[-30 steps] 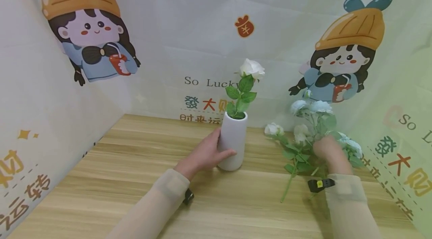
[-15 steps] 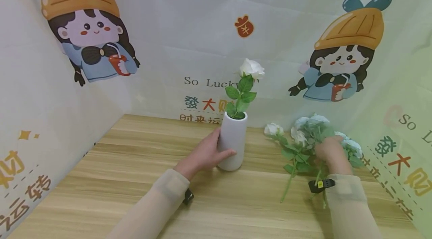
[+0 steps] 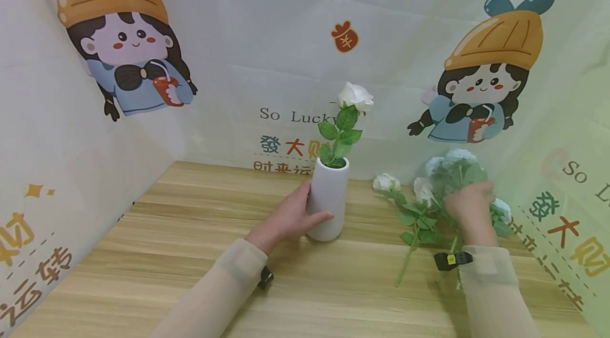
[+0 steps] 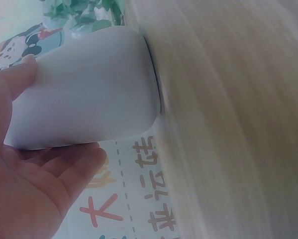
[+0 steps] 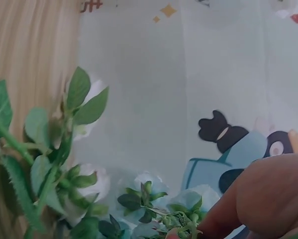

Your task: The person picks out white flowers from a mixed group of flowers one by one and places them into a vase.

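Observation:
A white vase [image 3: 329, 203] stands upright on the wooden table, with one white rose [image 3: 356, 97] on a leafy green stem rising from its mouth. My left hand [image 3: 290, 215] grips the vase low on its side; the left wrist view shows the thumb on one side and the fingers on the other. At the right, my right hand [image 3: 469, 205] pinches the stem of a pale blue artificial flower spray [image 3: 455, 168], its fingertips partly hidden. Beside it lie loose white roses [image 3: 387, 183] with leafy stems. Another pale blue bloom [image 3: 500, 211] shows behind the right hand.
The wooden table [image 3: 157, 253] meets a printed cloth backdrop [image 3: 267, 25] at the back and both sides. The flowers lie near the right rear corner, with bare stems [image 3: 405, 269] pointing toward the front.
The pale blue spray in my right hand dips toward the table, then rises slightly, and the hand turns with it. My left hand and the vase stay still.

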`<state>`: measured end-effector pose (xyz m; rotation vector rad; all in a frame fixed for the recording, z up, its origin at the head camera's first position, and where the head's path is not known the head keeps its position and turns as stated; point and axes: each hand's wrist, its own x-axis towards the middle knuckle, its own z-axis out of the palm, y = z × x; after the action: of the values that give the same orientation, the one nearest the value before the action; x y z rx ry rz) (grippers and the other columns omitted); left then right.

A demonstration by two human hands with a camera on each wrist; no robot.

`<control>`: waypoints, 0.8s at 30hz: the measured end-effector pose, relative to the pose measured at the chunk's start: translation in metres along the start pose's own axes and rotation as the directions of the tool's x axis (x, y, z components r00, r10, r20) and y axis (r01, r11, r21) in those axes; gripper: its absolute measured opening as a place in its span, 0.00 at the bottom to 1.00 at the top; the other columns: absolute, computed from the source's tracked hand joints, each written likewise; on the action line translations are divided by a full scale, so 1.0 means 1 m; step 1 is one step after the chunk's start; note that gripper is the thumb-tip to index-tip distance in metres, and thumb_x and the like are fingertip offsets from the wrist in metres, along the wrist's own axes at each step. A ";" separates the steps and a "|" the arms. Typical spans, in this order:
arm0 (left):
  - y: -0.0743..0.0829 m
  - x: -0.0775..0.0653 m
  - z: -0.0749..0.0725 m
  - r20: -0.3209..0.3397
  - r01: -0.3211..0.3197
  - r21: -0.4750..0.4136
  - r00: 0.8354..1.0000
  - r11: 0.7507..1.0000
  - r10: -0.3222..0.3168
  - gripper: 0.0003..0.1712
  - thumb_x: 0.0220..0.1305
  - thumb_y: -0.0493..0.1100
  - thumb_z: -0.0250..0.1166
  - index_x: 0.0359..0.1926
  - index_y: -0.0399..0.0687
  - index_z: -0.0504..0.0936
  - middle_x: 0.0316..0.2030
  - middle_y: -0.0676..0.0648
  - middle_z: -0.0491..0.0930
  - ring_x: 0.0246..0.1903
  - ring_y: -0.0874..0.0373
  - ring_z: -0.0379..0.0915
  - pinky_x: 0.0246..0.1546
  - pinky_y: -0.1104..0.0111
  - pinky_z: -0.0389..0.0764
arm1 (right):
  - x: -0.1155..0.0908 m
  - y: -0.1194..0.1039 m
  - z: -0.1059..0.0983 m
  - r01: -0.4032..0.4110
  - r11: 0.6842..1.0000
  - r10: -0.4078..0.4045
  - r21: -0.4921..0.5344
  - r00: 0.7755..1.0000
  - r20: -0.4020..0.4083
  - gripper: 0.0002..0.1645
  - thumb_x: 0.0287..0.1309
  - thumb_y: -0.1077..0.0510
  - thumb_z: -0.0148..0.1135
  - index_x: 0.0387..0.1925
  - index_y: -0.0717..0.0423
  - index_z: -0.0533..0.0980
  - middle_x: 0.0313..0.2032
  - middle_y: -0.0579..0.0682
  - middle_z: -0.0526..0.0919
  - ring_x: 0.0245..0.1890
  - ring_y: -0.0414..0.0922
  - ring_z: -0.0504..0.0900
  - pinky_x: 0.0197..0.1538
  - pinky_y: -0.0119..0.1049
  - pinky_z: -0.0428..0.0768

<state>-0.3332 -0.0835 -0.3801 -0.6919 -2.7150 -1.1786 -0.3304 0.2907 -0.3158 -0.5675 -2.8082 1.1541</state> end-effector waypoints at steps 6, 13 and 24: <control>0.000 0.000 -0.001 0.002 -0.011 0.007 1.000 1.000 0.011 0.50 0.61 0.59 0.70 0.72 0.42 0.54 0.61 0.44 0.68 0.57 0.55 0.66 0.60 0.55 0.71 | -0.013 -0.014 -0.001 0.134 0.990 -0.131 0.041 0.989 -0.065 0.56 0.60 0.65 0.49 0.65 0.76 0.17 0.59 0.88 0.33 0.45 0.71 0.64 0.41 0.60 0.74; 0.000 0.000 -0.001 -0.001 -0.004 0.002 1.000 1.000 0.004 0.49 0.61 0.58 0.71 0.72 0.43 0.54 0.61 0.45 0.68 0.57 0.56 0.66 0.60 0.56 0.71 | -0.030 -0.038 0.014 0.291 0.953 -0.284 0.085 0.955 -0.086 0.50 0.56 0.70 0.47 0.68 0.75 0.26 0.60 0.85 0.38 0.45 0.68 0.62 0.38 0.57 0.72; -0.002 0.001 0.001 -0.005 -0.009 -0.007 1.000 1.000 0.009 0.49 0.61 0.58 0.71 0.72 0.43 0.55 0.60 0.45 0.69 0.56 0.57 0.67 0.59 0.57 0.72 | -0.037 -0.052 0.071 0.414 0.910 -0.415 -0.035 0.908 -0.057 0.47 0.47 0.73 0.44 0.68 0.76 0.37 0.56 0.84 0.51 0.50 0.70 0.62 0.51 0.64 0.73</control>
<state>-0.3347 -0.0834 -0.3816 -0.7005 -2.7020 -1.1862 -0.3259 0.1957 -0.3278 0.0042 -2.6993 0.9966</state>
